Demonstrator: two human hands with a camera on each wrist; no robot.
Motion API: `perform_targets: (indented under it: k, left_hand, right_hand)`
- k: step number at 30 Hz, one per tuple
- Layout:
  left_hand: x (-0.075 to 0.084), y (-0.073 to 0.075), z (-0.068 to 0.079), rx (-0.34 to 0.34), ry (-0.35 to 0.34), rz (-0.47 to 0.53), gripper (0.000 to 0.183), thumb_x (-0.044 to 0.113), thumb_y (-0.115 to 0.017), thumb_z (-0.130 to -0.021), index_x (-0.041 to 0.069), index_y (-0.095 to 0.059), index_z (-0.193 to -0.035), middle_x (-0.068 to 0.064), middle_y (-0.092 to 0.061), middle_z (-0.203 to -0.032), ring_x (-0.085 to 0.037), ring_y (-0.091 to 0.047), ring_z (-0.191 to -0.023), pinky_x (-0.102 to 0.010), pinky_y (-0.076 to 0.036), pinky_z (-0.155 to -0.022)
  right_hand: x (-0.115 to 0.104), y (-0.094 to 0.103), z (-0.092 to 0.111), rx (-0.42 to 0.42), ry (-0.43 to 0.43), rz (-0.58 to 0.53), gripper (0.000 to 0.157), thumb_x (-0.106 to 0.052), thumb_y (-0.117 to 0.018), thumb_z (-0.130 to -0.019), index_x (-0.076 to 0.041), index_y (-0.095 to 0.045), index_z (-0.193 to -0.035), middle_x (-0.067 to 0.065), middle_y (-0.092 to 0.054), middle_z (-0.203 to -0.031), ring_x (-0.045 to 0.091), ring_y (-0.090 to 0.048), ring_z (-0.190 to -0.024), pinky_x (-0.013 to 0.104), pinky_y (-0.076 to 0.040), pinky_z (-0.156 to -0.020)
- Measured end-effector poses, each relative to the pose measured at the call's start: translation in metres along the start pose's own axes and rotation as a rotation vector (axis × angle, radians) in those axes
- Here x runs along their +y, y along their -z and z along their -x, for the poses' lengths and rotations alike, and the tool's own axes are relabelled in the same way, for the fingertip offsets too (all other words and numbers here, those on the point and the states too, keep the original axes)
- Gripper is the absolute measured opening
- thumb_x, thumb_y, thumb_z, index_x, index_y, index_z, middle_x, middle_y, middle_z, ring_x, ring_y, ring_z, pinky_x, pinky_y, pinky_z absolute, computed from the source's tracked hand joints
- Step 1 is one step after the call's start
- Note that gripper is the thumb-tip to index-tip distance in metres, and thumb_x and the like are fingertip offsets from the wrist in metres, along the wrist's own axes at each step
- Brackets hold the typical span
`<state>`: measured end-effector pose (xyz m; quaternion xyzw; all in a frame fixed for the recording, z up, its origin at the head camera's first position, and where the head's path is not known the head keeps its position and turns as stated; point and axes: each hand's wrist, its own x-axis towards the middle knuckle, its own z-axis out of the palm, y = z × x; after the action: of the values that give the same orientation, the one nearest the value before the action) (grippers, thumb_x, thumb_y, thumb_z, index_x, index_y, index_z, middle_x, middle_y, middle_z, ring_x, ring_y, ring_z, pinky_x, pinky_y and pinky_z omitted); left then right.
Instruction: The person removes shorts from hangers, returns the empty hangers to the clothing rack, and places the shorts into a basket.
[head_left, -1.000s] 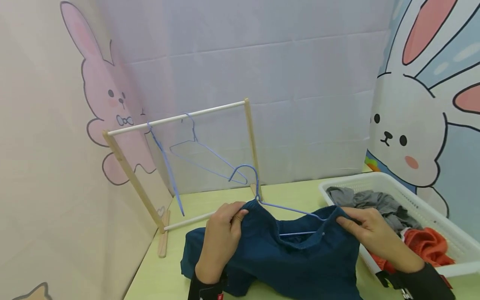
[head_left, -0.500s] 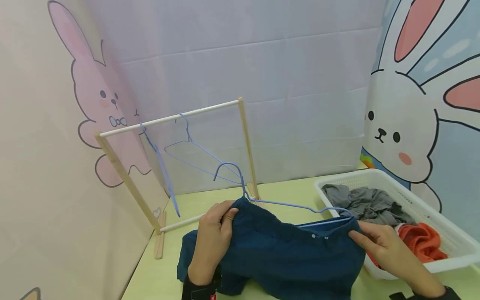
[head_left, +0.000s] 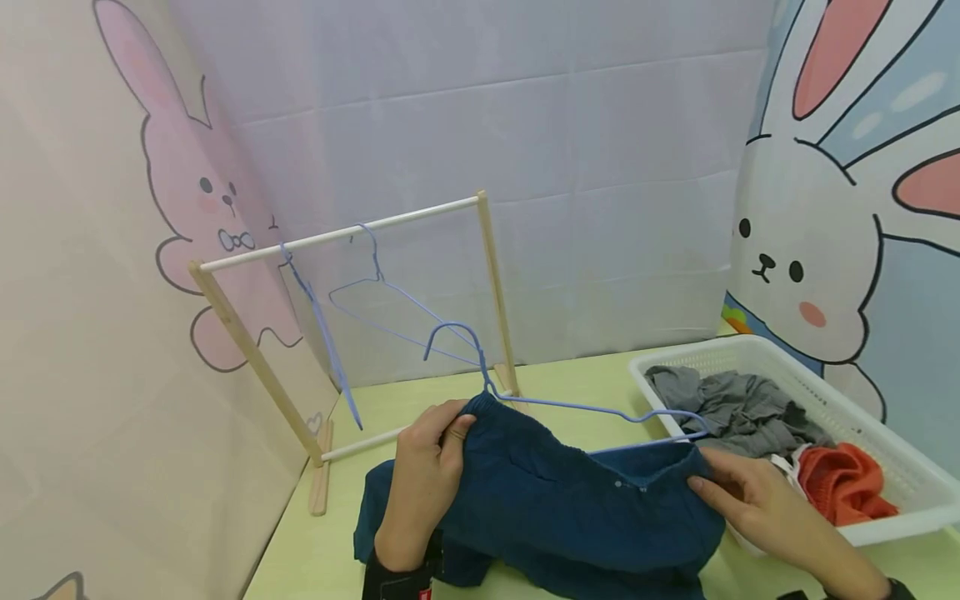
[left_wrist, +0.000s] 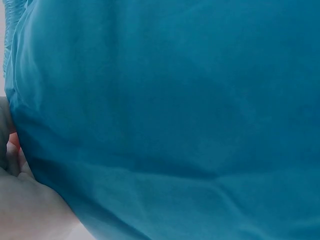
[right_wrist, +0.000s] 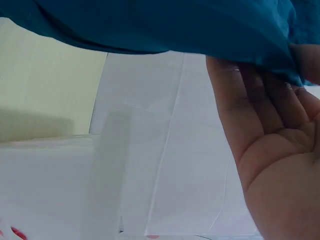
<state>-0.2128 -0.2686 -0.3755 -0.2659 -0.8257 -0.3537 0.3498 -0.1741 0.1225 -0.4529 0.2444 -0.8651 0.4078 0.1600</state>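
Dark teal pants [head_left: 585,517] with a gathered waistband lie across the front of the table, held up at the waist by both hands. My left hand [head_left: 423,475] pinches the waistband's left side, thumb on the front, close below the hook of a blue wire hanger [head_left: 577,407]. The hanger's left part is hidden inside the pants. Its right end shows above the waistband, near the right corner. My right hand [head_left: 765,508] pinches that corner between thumb and fingers; in the right wrist view the teal cloth [right_wrist: 165,25] runs into this grip. Cloth fills most of the left wrist view.
A wooden rack [head_left: 255,358] with a white top rail [head_left: 420,218] stands behind, bearing blue hangers [head_left: 322,333]. At the right, a white basket [head_left: 892,433] holds grey clothes [head_left: 742,408] and an orange-red garment [head_left: 847,483]. Walls close in the left and back.
The hanger's right end, earlier inside the waistband, now sticks out above it. My right hand moved outward, then slightly back left with the waistband corner. The left hand keeps its grip.
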Motion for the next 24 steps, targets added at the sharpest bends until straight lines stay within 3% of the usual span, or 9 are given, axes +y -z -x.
perform_targets:
  k: [5,9,12,19,24]
  left_hand:
    - [0.001,0.003,-0.002,0.011,-0.023,0.005,0.015,0.012,-0.063,-0.103,0.015,-0.076,-0.11,0.002,-0.074,-0.098,-0.01,-0.069,-0.088,-0.032,-0.059,-0.077]
    - [0.001,0.006,-0.004,0.014,-0.021,0.009,0.015,0.012,-0.063,-0.103,0.014,-0.076,-0.109,0.001,-0.074,-0.097,-0.011,-0.07,-0.088,-0.033,-0.059,-0.077]
    - [0.001,0.007,-0.004,0.013,-0.011,-0.003,0.014,0.013,-0.064,-0.102,0.015,-0.077,-0.109,0.0,-0.074,-0.097,-0.01,-0.07,-0.089,-0.033,-0.06,-0.077]
    - [0.0,0.006,-0.006,0.005,0.02,-0.033,0.014,0.016,-0.065,-0.102,0.014,-0.077,-0.108,0.001,-0.075,-0.098,-0.011,-0.07,-0.089,-0.035,-0.06,-0.078]
    - [-0.002,0.004,-0.006,0.0,0.041,-0.051,0.014,0.016,-0.066,-0.101,0.013,-0.078,-0.109,-0.001,-0.076,-0.1,-0.013,-0.071,-0.091,-0.036,-0.06,-0.08]
  right_hand:
    - [-0.001,0.009,-0.004,-0.054,-0.032,-0.045,0.032,0.0,-0.066,-0.098,-0.004,-0.064,-0.13,0.001,-0.076,-0.109,-0.002,-0.07,-0.09,0.022,-0.058,-0.069]
    - [-0.006,0.017,-0.01,-0.046,0.0,-0.127,0.028,0.004,-0.06,-0.101,-0.001,-0.062,-0.129,0.005,-0.077,-0.105,0.007,-0.074,-0.086,0.026,-0.061,-0.068]
    - [-0.01,0.022,-0.015,-0.001,0.029,-0.15,0.027,0.007,-0.057,-0.102,0.001,-0.061,-0.128,0.0,-0.077,-0.1,0.01,-0.075,-0.084,0.026,-0.061,-0.068]
    - [-0.03,0.037,-0.032,0.1,-0.055,-0.021,0.027,0.0,-0.056,-0.104,-0.009,-0.064,-0.128,-0.003,-0.076,-0.1,0.004,-0.073,-0.085,0.021,-0.059,-0.07]
    - [-0.045,0.041,-0.049,0.202,-0.001,0.087,0.033,0.001,-0.06,-0.1,-0.014,-0.066,-0.129,0.005,-0.074,-0.111,-0.004,-0.066,-0.095,0.011,-0.053,-0.074]
